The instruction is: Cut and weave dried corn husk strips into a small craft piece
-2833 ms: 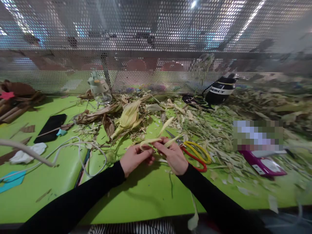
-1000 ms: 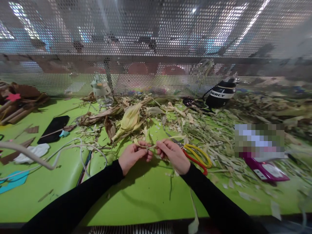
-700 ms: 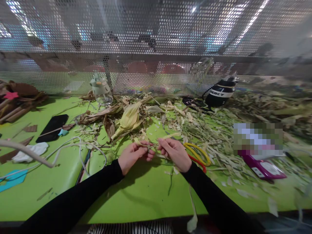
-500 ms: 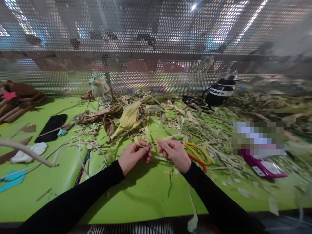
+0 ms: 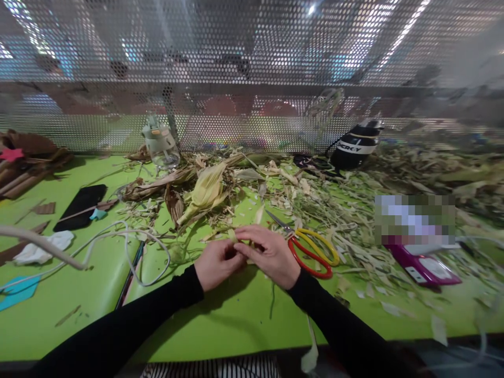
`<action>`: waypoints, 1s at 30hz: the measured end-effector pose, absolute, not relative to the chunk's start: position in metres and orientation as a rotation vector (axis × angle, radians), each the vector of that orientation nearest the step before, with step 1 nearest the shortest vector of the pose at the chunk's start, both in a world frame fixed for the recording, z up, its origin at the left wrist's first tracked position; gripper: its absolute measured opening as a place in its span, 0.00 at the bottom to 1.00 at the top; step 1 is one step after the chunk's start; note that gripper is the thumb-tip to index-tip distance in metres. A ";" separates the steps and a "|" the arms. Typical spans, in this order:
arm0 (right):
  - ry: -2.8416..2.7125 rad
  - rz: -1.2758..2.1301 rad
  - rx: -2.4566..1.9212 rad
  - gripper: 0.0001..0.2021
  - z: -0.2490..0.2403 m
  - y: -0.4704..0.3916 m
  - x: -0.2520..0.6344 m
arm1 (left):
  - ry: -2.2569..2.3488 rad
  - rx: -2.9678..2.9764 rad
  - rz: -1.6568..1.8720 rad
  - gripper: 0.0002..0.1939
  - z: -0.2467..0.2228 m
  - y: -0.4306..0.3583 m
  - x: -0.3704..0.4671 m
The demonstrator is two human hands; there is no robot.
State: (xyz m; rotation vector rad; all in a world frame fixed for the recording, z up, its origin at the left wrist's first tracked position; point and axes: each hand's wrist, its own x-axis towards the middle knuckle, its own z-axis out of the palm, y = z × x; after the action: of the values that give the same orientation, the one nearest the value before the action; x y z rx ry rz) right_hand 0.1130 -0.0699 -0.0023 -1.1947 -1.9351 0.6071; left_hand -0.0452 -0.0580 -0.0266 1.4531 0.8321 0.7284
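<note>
Fingers (image 5: 240, 251) over husk strip (image 5: 233, 234) (mostly hidden)

Both hands meet at the table's (image 5: 220, 325) middle, left hand (image 5: 216, 263) touching right hand (image 5: 271, 255). Scissors (image 5: 311, 249) lie just right of them, husks (image 5: 205, 191) behind, a phone (image 5: 81, 206) far left, a bottle (image 5: 160, 145) at the back.

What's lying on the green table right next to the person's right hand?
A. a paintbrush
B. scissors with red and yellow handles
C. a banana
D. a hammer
B: the scissors with one red and one yellow handle lie on the green table just beside the right hand.
</note>
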 end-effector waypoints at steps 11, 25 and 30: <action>-2.098 0.514 -1.232 0.10 0.009 -0.062 0.133 | 0.806 1.173 0.707 0.08 -0.011 -0.052 -0.049; -2.004 0.506 -1.241 0.10 0.004 -0.060 0.132 | 0.772 1.086 0.757 0.14 -0.019 -0.054 -0.045; -2.028 0.513 -1.239 0.08 0.001 -0.061 0.134 | 0.799 1.137 0.819 0.16 -0.018 -0.051 -0.046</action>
State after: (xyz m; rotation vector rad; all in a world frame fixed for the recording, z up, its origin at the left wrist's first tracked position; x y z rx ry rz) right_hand 0.1342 -0.0608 0.0014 -1.2391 -2.0282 0.5134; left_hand -0.0464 -0.0505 -0.0177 1.1374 0.7989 0.8192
